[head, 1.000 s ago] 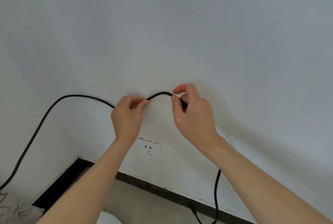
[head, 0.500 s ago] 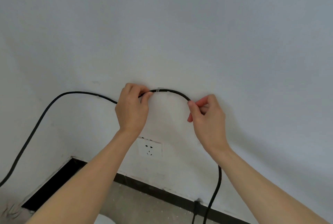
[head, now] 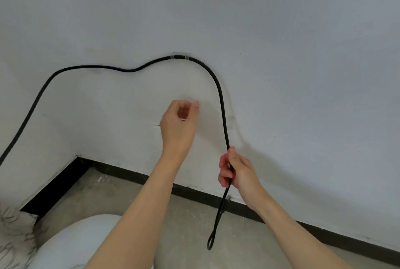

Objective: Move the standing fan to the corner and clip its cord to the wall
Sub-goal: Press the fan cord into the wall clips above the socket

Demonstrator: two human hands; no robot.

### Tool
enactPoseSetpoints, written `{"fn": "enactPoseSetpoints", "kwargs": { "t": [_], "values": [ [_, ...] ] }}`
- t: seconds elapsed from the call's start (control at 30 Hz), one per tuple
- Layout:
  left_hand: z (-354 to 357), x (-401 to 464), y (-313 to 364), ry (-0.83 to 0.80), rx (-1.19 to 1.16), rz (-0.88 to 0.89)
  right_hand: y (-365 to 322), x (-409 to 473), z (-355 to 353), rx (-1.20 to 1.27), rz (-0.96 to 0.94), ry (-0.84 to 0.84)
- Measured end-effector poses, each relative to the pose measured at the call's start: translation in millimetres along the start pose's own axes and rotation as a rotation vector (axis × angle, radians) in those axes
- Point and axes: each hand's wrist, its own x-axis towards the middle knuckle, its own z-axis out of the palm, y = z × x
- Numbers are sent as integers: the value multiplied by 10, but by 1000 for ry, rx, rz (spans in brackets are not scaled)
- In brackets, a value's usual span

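A black cord (head: 91, 67) runs along the white wall (head: 281, 52) from the lower left up to a clear clip (head: 181, 56), which holds it against the wall. Past the clip the cord bends down into my right hand (head: 237, 171), which grips it low near the skirting. Below that hand the cord hangs in a loop over the floor. My left hand (head: 178, 125) hovers in front of the wall below the clip, fingers loosely curled, holding nothing. It hides the wall socket. The fan itself is not visible.
A black skirting board (head: 129, 176) lines the foot of both walls, meeting in the corner at the left. The floor (head: 184, 221) is grey concrete. A white rounded object (head: 71, 245) sits at the bottom left, beside a patterned fabric (head: 13, 232).
My left hand has let go of the cord and dropped below the clip. My right hand has slid down the cord toward the skirting. The view has tilted lower.
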Motion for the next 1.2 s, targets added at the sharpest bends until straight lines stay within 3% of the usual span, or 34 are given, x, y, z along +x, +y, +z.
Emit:
{"fn": "enactPoseSetpoints", "kwargs": {
  "t": [0.1,0.17,0.33,0.53,0.87,1.2],
  "values": [
    [169,-218,-127,-354,16,-8,9,-30,-105,35,80,-25],
    [267,-278,-139,-403,57,14,-26,-47,-118,7,89,50],
    [455,-274,-77,-304,134,63,-161,-44,-123,-2,58,180],
    [459,-213,-89,-3,83,-22,-103,-100,-343,57,86,56],
    [491,-134,-111,-40,-103,-251,-19,-69,-378,-69,-64,278],
    [517,-58,-124,-7,-59,-284,92,34,-376,-236,-70,433]
  ]
}}
